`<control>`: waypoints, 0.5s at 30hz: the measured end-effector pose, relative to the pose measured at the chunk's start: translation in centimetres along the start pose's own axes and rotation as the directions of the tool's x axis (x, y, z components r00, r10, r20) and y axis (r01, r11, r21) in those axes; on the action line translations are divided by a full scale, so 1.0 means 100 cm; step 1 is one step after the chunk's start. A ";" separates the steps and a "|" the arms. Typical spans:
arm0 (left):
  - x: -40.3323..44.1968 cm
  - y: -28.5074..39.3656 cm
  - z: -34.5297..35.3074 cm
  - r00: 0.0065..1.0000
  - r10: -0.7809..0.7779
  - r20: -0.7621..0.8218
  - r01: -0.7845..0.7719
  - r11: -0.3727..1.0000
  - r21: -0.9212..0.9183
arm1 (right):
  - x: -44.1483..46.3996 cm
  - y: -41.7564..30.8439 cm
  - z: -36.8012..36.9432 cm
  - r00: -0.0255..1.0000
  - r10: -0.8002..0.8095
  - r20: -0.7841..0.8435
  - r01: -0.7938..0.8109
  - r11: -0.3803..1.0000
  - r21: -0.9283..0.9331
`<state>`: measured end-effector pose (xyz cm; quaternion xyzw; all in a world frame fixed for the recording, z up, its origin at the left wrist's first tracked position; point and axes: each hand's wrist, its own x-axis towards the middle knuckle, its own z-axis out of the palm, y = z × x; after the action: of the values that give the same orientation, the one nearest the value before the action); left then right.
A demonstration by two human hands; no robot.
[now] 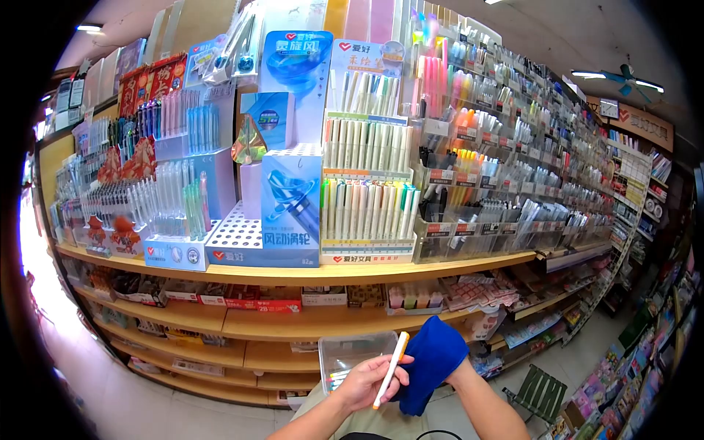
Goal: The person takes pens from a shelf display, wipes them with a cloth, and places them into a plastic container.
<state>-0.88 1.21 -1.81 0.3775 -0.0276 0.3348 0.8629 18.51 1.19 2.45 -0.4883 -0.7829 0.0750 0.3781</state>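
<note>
Left hand (361,385) curls round a tilted white marker (391,372) beside blue cloth (434,358), which masks the right hand (459,372) — grip impossible to tell. Clear bin (353,346) part-hidden; open floor (95,367) left of the shelves (279,353).

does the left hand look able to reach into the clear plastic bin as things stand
Probably yes: the clear plastic bin looks open-topped and close to the left hand, though the white pen it holds could get in the way.

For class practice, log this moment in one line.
left hand: holding white pen; right hand: under blue cloth; clear bin: beyond left hand
</note>
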 end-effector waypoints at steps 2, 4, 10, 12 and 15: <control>0.001 -0.003 -0.006 1.000 0.011 0.002 -0.011 0.999 -0.045 | 0.002 -0.001 -0.001 1.000 0.000 -0.016 -0.001 0.998 -0.061; 0.002 -0.003 -0.007 0.999 0.013 -0.031 -0.014 0.998 -0.060 | 0.001 -0.005 -0.006 0.995 -0.099 0.024 0.102 0.971 -0.215; 0.007 0.012 -0.029 0.973 0.059 -0.222 0.031 0.924 0.382 | -0.004 -0.007 -0.021 0.993 -0.034 -0.114 0.042 0.997 0.063; 0.011 0.013 -0.055 0.927 0.200 -0.318 0.183 0.500 0.847 | -0.010 0.001 -0.021 0.920 0.391 0.028 -0.259 0.553 0.792; 0.007 0.007 -0.089 0.923 0.174 -0.344 0.365 -0.105 0.925 | -0.012 -0.003 -0.041 0.972 0.204 -0.117 -0.192 0.976 0.106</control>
<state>-2.62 7.88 -7.50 0.8222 0.4150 0.2409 0.3060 21.29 -0.99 4.84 -0.5494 -0.7001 0.1178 0.4406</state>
